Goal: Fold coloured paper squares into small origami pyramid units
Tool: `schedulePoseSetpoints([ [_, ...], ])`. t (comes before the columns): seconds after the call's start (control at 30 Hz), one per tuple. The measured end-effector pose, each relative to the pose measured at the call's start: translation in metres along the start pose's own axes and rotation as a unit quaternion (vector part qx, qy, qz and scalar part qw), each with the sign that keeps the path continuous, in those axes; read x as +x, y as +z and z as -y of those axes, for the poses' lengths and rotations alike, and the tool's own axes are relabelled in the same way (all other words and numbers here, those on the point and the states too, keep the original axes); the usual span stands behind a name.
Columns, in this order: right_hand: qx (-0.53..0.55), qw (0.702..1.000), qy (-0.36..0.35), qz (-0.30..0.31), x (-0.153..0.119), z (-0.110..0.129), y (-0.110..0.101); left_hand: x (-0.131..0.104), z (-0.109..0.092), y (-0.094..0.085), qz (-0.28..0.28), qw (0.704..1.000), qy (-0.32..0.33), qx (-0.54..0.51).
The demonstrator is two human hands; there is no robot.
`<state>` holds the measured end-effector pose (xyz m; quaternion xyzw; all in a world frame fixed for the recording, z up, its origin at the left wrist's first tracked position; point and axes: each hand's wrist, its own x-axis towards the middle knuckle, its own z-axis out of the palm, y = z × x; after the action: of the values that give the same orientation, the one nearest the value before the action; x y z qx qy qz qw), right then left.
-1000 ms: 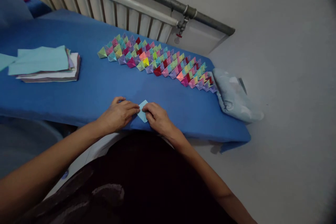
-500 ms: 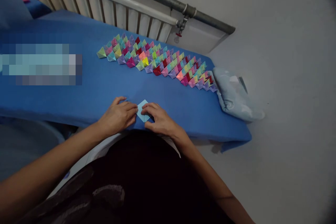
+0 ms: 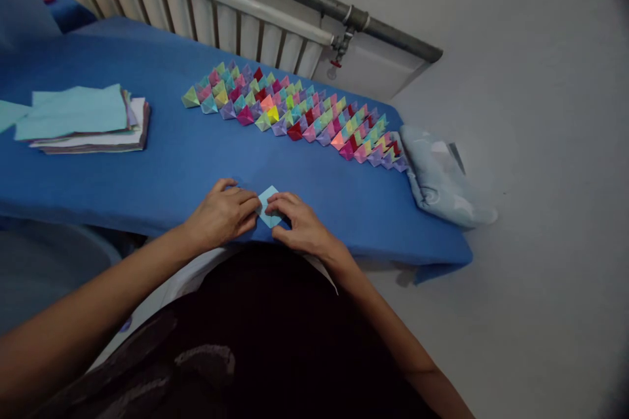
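Observation:
A small light-blue folded paper (image 3: pixel 268 197) lies on the blue tablecloth near the front edge, one corner pointing away from me. My left hand (image 3: pixel 225 213) grips its left corner with bent fingers pressed together. From the other side, the curled fingers of my right hand (image 3: pixel 298 222) hold the paper down, the thumb near its lower corner. My fingers cover its left and right parts. Beyond my hands stand rows of folded paper pieces (image 3: pixel 295 131) in many colours, set close together.
A stack of paper sheets (image 3: pixel 78 111), light blue on top, lies at the left of the blue-covered table (image 3: pixel 181 150). A folded pale-blue cloth (image 3: pixel 432 177) sits at the right end. Behind are a radiator (image 3: pixel 226 29) and a pipe (image 3: pixel 393 39) along the wall.
Both hands and the light-blue paper stay almost in place, with only a very slight shift in view. The fold pattern shows no clear change.

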<state>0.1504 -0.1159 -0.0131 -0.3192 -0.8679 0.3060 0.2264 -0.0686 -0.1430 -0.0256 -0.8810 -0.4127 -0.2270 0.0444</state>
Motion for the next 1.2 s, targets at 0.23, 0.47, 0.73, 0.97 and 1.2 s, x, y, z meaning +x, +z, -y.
schedulePoseSetpoints([
  [0.23,-0.018,0.999,-0.005,-0.043,-0.001,-0.001,0.008,0.002,0.0,-0.005,0.029,1.0,-0.005,-0.004],
  [0.47,0.001,0.995,0.022,-0.097,0.002,0.0,0.015,0.003,0.002,-0.005,0.033,0.999,-0.017,-0.019],
  [0.73,-0.05,0.991,0.054,-0.114,0.008,-0.005,0.021,0.003,0.005,0.001,0.014,0.999,-0.025,-0.025],
  [0.97,-0.055,0.986,0.063,-0.141,0.012,-0.008,0.025,0.004,0.008,0.008,0.015,0.996,-0.073,-0.046],
  [1.2,-0.054,0.982,0.097,-0.155,0.018,-0.008,0.025,0.01,0.006,0.011,0.02,0.988,-0.143,-0.056],
])
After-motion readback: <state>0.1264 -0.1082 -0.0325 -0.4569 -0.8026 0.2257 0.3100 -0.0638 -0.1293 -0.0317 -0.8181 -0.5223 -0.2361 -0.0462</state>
